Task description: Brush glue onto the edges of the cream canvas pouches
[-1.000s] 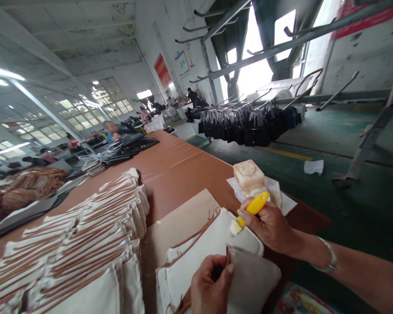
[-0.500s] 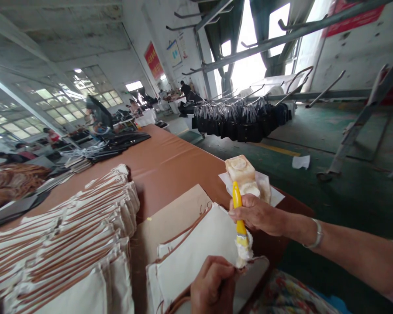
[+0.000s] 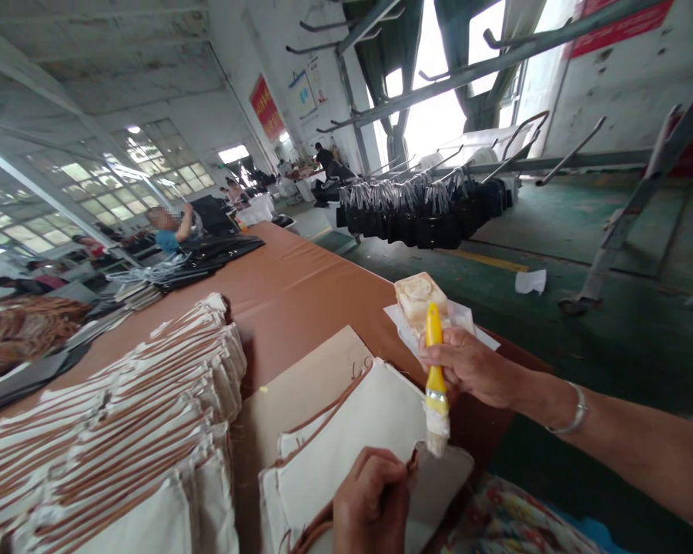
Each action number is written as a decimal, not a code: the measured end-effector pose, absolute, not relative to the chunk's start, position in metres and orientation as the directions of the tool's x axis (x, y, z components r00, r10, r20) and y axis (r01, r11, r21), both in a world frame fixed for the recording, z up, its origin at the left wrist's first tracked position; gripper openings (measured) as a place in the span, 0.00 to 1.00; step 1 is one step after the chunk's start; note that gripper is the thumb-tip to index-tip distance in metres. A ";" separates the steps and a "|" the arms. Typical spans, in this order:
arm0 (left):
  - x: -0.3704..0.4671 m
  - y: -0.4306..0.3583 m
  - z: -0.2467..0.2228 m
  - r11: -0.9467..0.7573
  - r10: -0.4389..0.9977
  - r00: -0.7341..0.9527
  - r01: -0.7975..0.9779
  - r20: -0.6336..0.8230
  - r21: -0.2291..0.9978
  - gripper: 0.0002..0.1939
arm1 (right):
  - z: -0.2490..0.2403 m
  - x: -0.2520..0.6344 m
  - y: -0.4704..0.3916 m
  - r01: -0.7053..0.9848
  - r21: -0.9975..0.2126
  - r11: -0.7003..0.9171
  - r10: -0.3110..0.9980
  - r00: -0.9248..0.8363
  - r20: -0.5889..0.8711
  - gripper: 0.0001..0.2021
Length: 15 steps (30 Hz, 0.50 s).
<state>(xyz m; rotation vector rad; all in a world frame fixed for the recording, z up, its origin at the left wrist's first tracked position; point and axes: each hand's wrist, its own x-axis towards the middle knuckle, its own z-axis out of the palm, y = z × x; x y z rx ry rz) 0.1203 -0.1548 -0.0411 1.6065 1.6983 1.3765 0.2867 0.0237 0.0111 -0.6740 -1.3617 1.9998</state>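
Observation:
My right hand (image 3: 477, 368) is closed round the yellow handle of a paintbrush (image 3: 435, 377). Its bristles, coated with white paste, point down over the right edge of a white panel (image 3: 352, 423) with brown trim. At the panel's near right corner my left hand (image 3: 373, 496) is closed in a pinch, and a small dark brown edge (image 3: 414, 458) sticks out of its fingertips. More white panels lie beneath, on a tan board (image 3: 323, 358). Behind my right hand stands a paste-smeared, off-white container (image 3: 419, 296), on white paper (image 3: 485, 338).
To the left, long overlapping rows of white panels with brown trim (image 3: 121, 431) cover the brown tabletop (image 3: 282, 261). Black bags (image 3: 433, 223) hang on a metal rack (image 3: 617, 215) beyond the table. A person in a blue top (image 3: 167, 240) is at the far left.
The brush has moved slightly right and lifted off the panel's edge, uncovering the brown edge at my left fingertips. My left hand has hardly moved. A person in the background has changed posture.

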 end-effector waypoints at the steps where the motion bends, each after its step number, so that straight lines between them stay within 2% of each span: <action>1: 0.119 -0.152 -0.031 -0.136 0.928 -0.252 0.454 0.273 0.881 0.09 | 0.015 0.292 0.028 -0.251 -0.932 -0.262 0.802 -0.593 -0.065 0.14; 3: 0.113 -0.142 0.000 -0.070 0.947 -0.271 0.357 0.174 0.932 0.08 | 0.026 0.305 0.037 -0.363 -0.905 -0.223 0.909 -0.413 -0.058 0.13; 6: 0.101 -0.122 0.066 -0.028 0.960 -0.266 0.223 0.089 0.974 0.08 | 0.047 0.328 0.046 -0.549 -0.823 -0.145 0.976 -0.216 -0.028 0.10; 11: 0.089 -0.106 0.172 -0.255 0.921 -0.288 0.059 0.261 0.965 0.14 | 0.081 0.372 0.054 -0.689 -0.725 0.029 0.992 -0.067 0.103 0.11; 13: 0.082 -0.116 0.188 -0.331 0.882 -0.330 0.075 0.336 0.941 0.17 | 0.090 0.386 0.055 -0.703 -0.703 0.106 0.990 0.006 0.143 0.11; 15: 0.067 -0.136 0.182 -0.332 0.875 -0.331 0.121 0.354 0.935 0.18 | 0.096 0.397 0.053 -0.691 -0.711 0.135 0.990 0.059 0.130 0.12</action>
